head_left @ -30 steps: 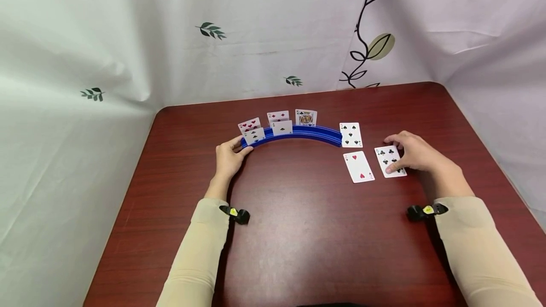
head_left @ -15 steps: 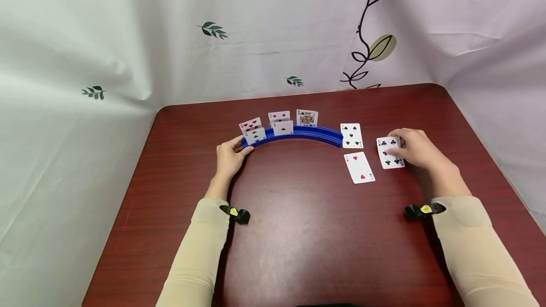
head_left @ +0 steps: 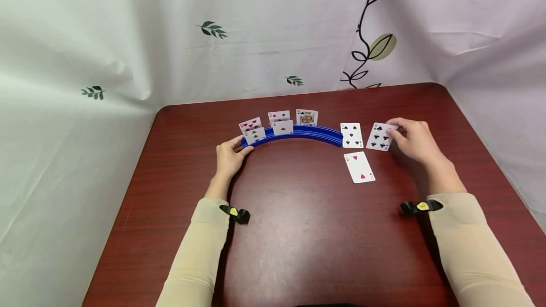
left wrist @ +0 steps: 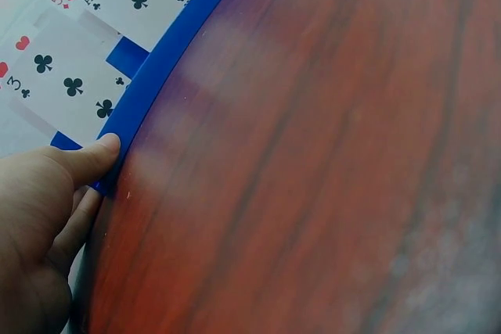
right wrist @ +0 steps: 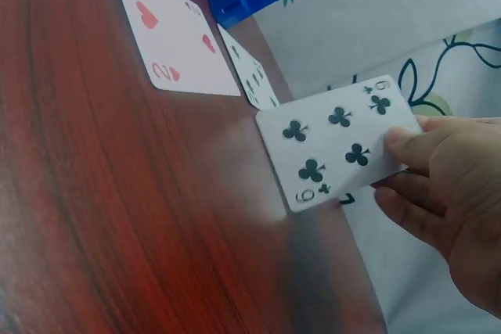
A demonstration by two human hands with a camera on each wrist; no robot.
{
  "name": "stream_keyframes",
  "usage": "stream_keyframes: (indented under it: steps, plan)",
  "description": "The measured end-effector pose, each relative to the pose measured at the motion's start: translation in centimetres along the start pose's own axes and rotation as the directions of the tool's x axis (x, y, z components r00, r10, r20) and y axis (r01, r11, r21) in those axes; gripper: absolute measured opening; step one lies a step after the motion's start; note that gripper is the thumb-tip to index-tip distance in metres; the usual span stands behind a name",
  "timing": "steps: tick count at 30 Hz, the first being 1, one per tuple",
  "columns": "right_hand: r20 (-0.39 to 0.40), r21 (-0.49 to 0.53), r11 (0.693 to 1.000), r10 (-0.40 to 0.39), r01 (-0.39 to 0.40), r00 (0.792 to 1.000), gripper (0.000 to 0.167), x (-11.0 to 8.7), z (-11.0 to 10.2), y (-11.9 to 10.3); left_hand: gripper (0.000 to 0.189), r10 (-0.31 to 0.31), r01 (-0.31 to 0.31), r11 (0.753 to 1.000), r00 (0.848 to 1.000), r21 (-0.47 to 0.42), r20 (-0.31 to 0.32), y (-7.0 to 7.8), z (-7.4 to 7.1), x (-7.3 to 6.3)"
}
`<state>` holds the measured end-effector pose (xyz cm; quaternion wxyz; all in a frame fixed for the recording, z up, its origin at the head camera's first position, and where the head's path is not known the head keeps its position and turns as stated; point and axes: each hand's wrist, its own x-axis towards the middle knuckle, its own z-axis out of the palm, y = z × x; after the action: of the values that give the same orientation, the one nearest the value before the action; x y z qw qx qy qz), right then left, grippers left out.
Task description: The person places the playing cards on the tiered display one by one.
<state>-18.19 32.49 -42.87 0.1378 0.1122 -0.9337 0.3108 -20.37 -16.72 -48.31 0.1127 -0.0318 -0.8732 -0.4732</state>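
Note:
A curved blue card holder (head_left: 313, 132) stands on the table, and my left hand (head_left: 229, 159) grips its left end between thumb and fingers. The three of clubs (left wrist: 74, 84) and the ace of clubs (head_left: 283, 128) stand in its front slot. Behind them are a hearts card (head_left: 250, 124), a five of diamonds (head_left: 278, 116) and a king of clubs (head_left: 307, 117). My right hand (head_left: 415, 142) pinches the six of clubs (right wrist: 338, 142) by its edge, tilted above the table. The five of spades (head_left: 351, 135) lies against the holder's right end.
The two of hearts (head_left: 359, 167) lies face up in front of the five of spades. White patterned cloth (head_left: 256, 37) hangs behind and beside the dark red wooden table (head_left: 307, 231).
My right hand has picked the six of clubs up off the table and moved it away from me and slightly left. The left hand stays on the holder.

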Motion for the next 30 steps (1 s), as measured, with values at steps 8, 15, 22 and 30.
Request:
stream_keyframes:
  steps: [8,15,22,30]
  plan:
    - [-0.098,-0.010,0.997,-0.074,0.073,0.992,0.010,0.6,0.4,-0.5,0.046,0.006,-0.006,1.000,1.000,0.011,-0.003,0.0,0.0,0.0]
    - [-0.150,0.022,0.993,-0.115,0.120,0.982,0.013,1.3,0.5,-1.5,0.046,0.014,-0.014,1.000,1.000,0.010,0.001,0.0,-0.1,0.1]
    - [-0.190,0.065,0.986,-0.138,0.153,0.972,0.014,2.0,0.8,-2.3,0.046,0.014,-0.014,1.000,1.000,0.017,0.004,0.0,0.0,0.1]
    - [-0.213,0.079,0.974,-0.190,0.211,0.959,0.011,2.9,1.1,-3.7,0.047,0.004,-0.004,1.000,1.000,0.022,0.007,0.0,0.0,0.1]
